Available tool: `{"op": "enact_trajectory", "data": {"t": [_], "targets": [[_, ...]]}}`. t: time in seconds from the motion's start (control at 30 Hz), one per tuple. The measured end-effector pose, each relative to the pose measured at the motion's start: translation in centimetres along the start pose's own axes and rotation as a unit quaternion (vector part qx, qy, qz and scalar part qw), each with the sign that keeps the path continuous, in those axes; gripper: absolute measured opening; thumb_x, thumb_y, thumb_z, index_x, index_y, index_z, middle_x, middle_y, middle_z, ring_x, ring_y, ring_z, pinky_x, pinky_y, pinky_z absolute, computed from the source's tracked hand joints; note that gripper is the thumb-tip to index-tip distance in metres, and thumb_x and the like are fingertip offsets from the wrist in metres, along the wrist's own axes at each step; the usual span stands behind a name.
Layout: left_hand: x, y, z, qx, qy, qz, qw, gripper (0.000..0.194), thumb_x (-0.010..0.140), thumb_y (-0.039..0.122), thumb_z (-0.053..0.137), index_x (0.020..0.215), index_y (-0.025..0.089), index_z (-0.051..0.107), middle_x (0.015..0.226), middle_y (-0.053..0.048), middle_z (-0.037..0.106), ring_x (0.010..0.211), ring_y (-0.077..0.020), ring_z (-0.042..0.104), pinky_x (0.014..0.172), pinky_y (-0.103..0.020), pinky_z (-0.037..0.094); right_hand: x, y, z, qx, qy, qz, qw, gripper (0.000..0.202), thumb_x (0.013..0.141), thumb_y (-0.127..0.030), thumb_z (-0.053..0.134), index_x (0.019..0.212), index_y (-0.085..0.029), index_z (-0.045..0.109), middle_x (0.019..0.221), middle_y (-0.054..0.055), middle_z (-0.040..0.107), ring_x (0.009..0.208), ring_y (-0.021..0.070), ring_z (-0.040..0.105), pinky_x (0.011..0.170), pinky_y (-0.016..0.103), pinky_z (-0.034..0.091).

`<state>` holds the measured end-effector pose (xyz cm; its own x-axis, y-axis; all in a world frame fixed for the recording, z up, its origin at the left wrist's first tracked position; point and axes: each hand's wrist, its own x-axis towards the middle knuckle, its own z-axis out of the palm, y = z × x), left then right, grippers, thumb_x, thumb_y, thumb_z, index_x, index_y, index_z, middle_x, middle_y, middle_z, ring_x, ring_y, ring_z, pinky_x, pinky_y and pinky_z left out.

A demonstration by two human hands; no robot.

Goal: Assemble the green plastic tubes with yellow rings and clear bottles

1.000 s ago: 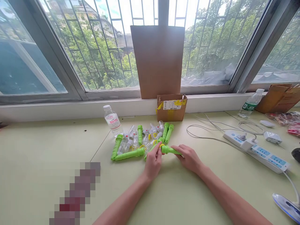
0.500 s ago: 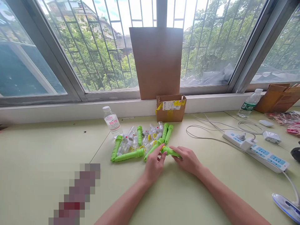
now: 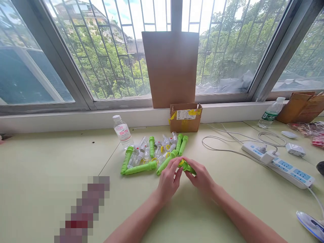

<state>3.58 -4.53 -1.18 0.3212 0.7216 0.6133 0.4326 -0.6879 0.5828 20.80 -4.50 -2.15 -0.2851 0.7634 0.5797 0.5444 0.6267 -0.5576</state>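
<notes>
Moved: my left hand (image 3: pixel 168 179) has come closer to my right hand (image 3: pixel 200 173)
Water bottle (image 3: pixel 123 132): standing on the desk (image 3: pixel 63 152)
Loose green tubes (image 3: pixel 141 167): lying among clear vials (image 3: pixel 146 154)
My left hand: fingertips closed on the yellow ring (image 3: pixel 181 162)
Held green tube (image 3: pixel 187 167): between my hands
My right hand: clamped on the held tube's body

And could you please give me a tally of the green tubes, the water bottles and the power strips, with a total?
Green tubes: 7, one of them held
Water bottles: 2
Power strip: 1
Total: 10
</notes>
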Motion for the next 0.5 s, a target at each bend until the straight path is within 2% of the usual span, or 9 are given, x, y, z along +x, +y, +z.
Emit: {"op": "enact_trajectory", "data": {"t": [0.1, 0.2, 0.37, 0.43, 0.5], "targets": [[-0.2, 0.0, 0.3, -0.02, 0.013, -0.041, 0.999, 0.038, 0.093, 0.026, 0.043, 0.131, 0.022, 0.038, 0.12, -0.01, 0.058, 0.099, -0.0176, 0.061, 0.073, -0.03, 0.056, 0.1, -0.9, 0.0, 0.06, 0.009, 0.035, 0.998, 0.047, 0.081, -0.015, 0.05, 0.127, -0.027, 0.047, 0.113, 0.005, 0.065, 0.09, 0.0174, 0.066, 0.07, 0.026, 0.055], [-0.2, 0.4, 0.4, -0.086, 0.005, -0.094, 0.992, 0.036, 0.093, 0.03, 0.044, 0.128, 0.022, 0.037, 0.109, -0.008, 0.062, 0.089, -0.0158, 0.062, 0.065, -0.027, 0.056, 0.4, -1.9, -0.2, 0.095, 0.012, 0.078, 0.992, 0.043, 0.081, -0.017, 0.053, 0.123, -0.026, 0.049, 0.103, 0.004, 0.068, 0.078, 0.0151, 0.066, 0.063, 0.023, 0.054], [0.1, 0.8, 0.1, -0.183, -0.025, -0.137, 0.973, 0.03, 0.093, 0.035, 0.043, 0.12, 0.02, 0.042, 0.095, -0.005, 0.064, 0.075, -0.0132, 0.064, 0.06, -0.025, 0.054, 0.4, -2.7, -0.5, 0.106, 0.0, 0.075, 0.991, 0.042, 0.083, -0.022, 0.055, 0.124, -0.025, 0.048, 0.096, 0.004, 0.067, 0.073, 0.0147, 0.063, 0.061, 0.024, 0.054], [0.3, 0.8, 0.0, -0.191, -0.02, -0.142, 0.971, 0.031, 0.093, 0.036, 0.044, 0.119, 0.02, 0.044, 0.091, -0.004, 0.064, 0.071, -0.0129, 0.064, 0.058, -0.024, 0.053, 0.4, -2.7, -0.5, 0.109, -0.004, 0.072, 0.991, 0.047, 0.084, -0.025, 0.055, 0.129, -0.026, 0.043, 0.101, 0.005, 0.066, 0.074, 0.0147, 0.063, 0.06, 0.024, 0.054], [0.4, 0.6, 0.0, -0.195, -0.018, -0.147, 0.97, 0.032, 0.092, 0.037, 0.045, 0.118, 0.019, 0.047, 0.088, -0.004, 0.063, 0.069, -0.0129, 0.064, 0.058, -0.024, 0.052, 0.4, -2.7, -0.4, 0.111, -0.007, 0.064, 0.992, 0.049, 0.085, -0.026, 0.054, 0.132, -0.027, 0.04, 0.112, 0.007, 0.063, 0.084, 0.0166, 0.064, 0.059, 0.024, 0.054]]}}
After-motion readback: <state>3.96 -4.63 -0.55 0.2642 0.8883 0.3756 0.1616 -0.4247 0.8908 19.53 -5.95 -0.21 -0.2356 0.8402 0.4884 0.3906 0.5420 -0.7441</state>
